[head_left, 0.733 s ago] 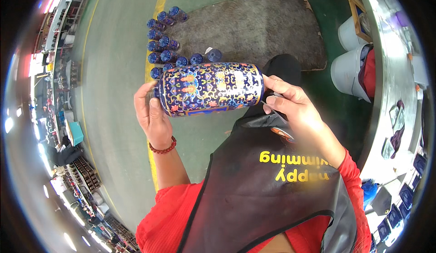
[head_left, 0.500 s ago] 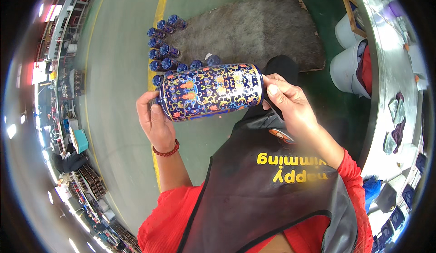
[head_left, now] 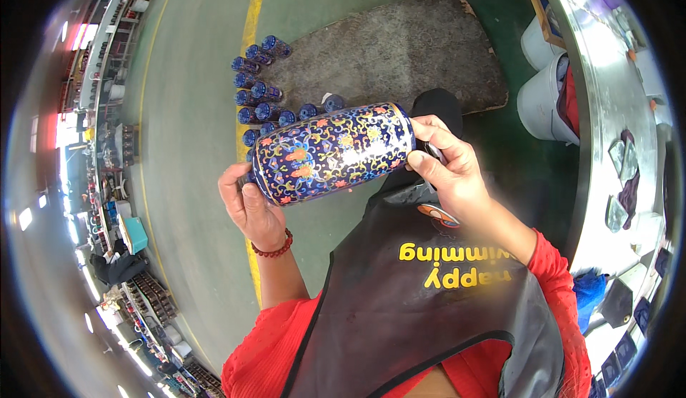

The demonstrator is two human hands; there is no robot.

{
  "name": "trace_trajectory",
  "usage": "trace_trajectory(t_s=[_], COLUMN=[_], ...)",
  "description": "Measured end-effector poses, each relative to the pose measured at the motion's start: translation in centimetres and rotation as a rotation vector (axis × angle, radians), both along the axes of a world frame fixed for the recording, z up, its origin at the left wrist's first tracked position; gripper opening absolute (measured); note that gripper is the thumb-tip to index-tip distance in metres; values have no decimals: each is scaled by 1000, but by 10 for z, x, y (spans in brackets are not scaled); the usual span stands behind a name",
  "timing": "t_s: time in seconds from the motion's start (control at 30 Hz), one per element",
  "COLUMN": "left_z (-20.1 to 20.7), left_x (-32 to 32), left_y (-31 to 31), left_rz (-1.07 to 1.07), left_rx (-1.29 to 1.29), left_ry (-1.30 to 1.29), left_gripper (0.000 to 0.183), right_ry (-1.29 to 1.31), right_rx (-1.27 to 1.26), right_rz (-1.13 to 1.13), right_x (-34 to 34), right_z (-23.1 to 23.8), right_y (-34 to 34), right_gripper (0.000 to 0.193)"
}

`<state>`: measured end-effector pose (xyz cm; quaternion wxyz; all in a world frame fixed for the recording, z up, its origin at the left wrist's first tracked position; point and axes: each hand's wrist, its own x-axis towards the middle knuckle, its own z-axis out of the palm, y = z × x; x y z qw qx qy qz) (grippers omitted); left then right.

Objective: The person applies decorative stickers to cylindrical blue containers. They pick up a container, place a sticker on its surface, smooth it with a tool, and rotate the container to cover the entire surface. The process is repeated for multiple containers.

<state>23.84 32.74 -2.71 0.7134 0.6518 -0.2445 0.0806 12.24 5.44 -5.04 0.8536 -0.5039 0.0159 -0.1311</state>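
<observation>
A dark blue cylindrical jar (head_left: pixel 336 153) with colourful floral scrollwork lies sideways between my hands, held up in front of my apron. My left hand (head_left: pixel 251 209) grips its narrower left end, thumb and fingers closed round it. At the other end, my right hand (head_left: pixel 450 166) pinches the jar's rim or base between thumb and fingers; a small dark thing shows beside those fingers, too hidden to name. Past the jar, several similar blue jars (head_left: pixel 268 92) stand together at the left end of a worn grey board (head_left: pixel 386 48).
To the right runs a shiny metal worktable (head_left: pixel 597 112) with clear-and-purple pieces (head_left: pixel 629 176) on it. White buckets (head_left: pixel 539 105) stand below its edge, one holding red and dark cloth. A yellow floor line (head_left: pixel 250 26) passes on the left; crowded shelves (head_left: pixel 107 91) lie farther left.
The jar tilts slightly more, its left end lower than before. Both hands keep hold of it, and my left hand has shifted a little down and right.
</observation>
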Motion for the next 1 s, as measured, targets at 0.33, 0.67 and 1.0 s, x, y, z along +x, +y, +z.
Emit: trace_trajectory(t_s=[0.33,0.67,1.0], left_z=[7,7,12], left_x=[-5,-5,0], left_y=[-2,-6,-2], left_rz=[31,50,31], left_rx=[37,-7,18], left_ry=[5,38,1], left_gripper=[35,35,36], right_ry=[72,-41,19], right_rx=[177,52,-50], right_rz=[16,7,-32], right_x=[4,2,9], right_z=[5,-4,6], right_y=[5,1,6], right_gripper=[32,35,33])
